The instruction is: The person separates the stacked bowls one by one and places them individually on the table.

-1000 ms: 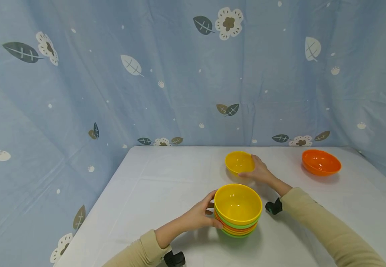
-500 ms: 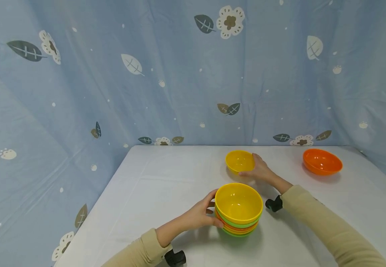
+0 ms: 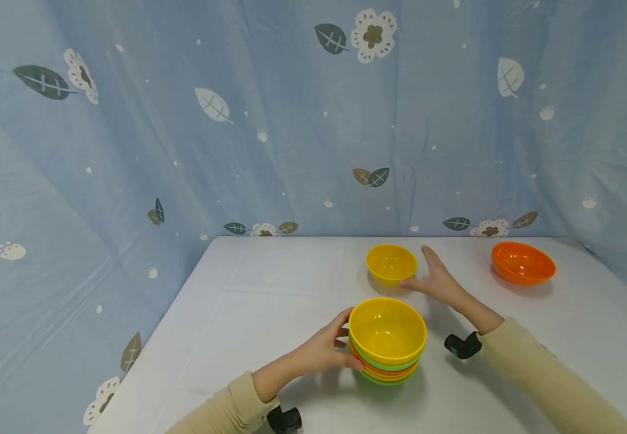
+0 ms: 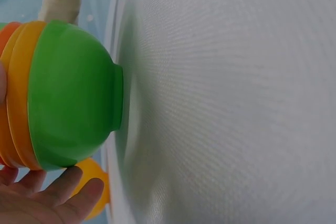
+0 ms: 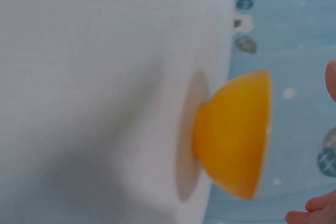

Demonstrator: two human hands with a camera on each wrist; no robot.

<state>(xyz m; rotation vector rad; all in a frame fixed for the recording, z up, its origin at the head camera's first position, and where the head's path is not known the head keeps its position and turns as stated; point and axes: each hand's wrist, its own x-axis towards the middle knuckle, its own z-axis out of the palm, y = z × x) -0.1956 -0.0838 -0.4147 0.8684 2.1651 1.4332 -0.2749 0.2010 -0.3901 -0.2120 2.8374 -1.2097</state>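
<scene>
A stack of several nested bowls [image 3: 387, 331] stands near the front middle of the white table, yellow on top with green and orange rims below. My left hand [image 3: 321, 349] holds its left side, thumb in front and fingers behind. In the left wrist view the green bottom bowl [image 4: 73, 98] and the fingers [image 4: 60, 198] beside it show. Behind the stack sits a smaller yellow bowl [image 3: 391, 265], upright. Just right of that bowl, my right hand [image 3: 437, 282] has thumb and fingers spread, holding nothing. The right wrist view shows the yellow bowl [image 5: 233, 135] with a gap to the fingertips.
An orange bowl [image 3: 522, 263] stands at the back right of the white-covered table [image 3: 270, 301]. A blue patterned curtain [image 3: 281, 120] hangs behind the table and along its left side. Dark wrist cameras sit below both forearms.
My right hand has let go of the small yellow bowl and drawn back to the right. The bowl stays in place, and the left hand keeps its hold on the stack.
</scene>
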